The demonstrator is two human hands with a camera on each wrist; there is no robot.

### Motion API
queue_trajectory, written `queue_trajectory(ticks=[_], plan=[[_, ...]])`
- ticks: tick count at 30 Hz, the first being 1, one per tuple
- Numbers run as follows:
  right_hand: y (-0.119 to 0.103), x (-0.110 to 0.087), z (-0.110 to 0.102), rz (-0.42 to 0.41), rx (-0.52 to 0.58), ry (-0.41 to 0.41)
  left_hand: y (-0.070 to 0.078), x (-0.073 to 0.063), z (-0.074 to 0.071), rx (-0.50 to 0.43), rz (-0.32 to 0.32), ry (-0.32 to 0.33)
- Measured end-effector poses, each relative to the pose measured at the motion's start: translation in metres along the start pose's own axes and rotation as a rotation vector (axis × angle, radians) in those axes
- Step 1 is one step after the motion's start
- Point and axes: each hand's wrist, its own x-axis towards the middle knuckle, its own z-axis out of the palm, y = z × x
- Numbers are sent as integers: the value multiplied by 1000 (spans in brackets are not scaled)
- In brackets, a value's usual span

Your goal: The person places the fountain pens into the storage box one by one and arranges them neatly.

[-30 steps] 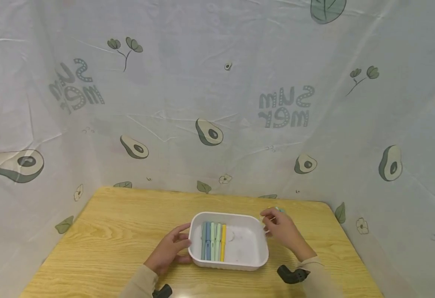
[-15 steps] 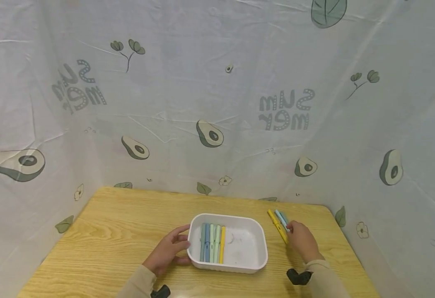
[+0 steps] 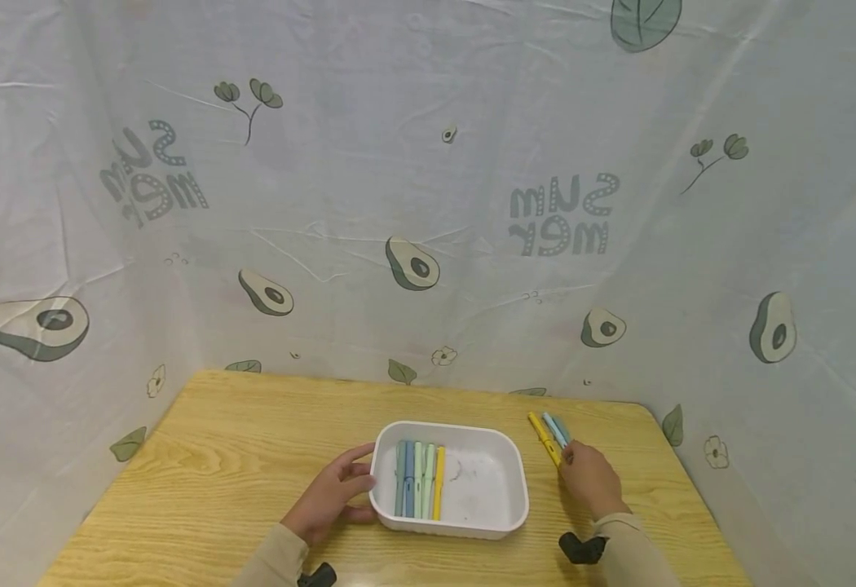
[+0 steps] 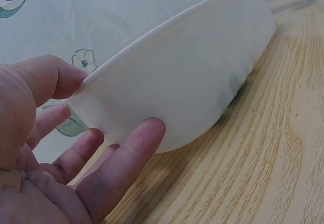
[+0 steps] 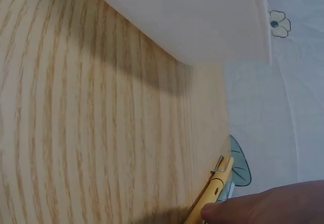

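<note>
A white plastic tray (image 3: pixel 483 489) sits on the wooden table, with several pens (image 3: pixel 418 479) in green, blue, pale green and yellow side by side in its left half. My left hand (image 3: pixel 333 493) rests its fingers against the tray's left end, one fingertip at the rim and another flat on the outer wall (image 4: pixel 192 77). Right of the tray, my right hand (image 3: pixel 591 477) bends over the near ends of loose pens. It pinches a yellow pen (image 5: pixel 210 193) with a wire clip, thumb on the barrel. Beside that lie a light blue pen (image 3: pixel 555 428) and a darker blue-green pen (image 3: pixel 562 429), their lower parts hidden by the hand.
The wooden table (image 3: pixel 266 440) extends around the tray to both sides. A pale curtain (image 3: pixel 340 187) printed with avocados stands along its back and sides. Black wrist camera mounts (image 3: pixel 582 548) sit on the sleeves.
My right hand has gone from the tray's right rim out to the loose pens, then shifted slightly left over the yellow one. The left hand and tray stay nearly in place.
</note>
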Motion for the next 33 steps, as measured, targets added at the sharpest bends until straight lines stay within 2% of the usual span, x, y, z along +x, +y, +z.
queue_trajectory(ticks=[11, 17, 33], plan=[[1, -2, 4, 10, -1, -16, 1, 0, 0, 10, -2, -3], [2, -8, 6, 38, 113, -45, 2, -1, 1, 9, 4, -1], [-5, -44, 8, 8, 162, -135, 0, -2, 2, 4, 2, 7]])
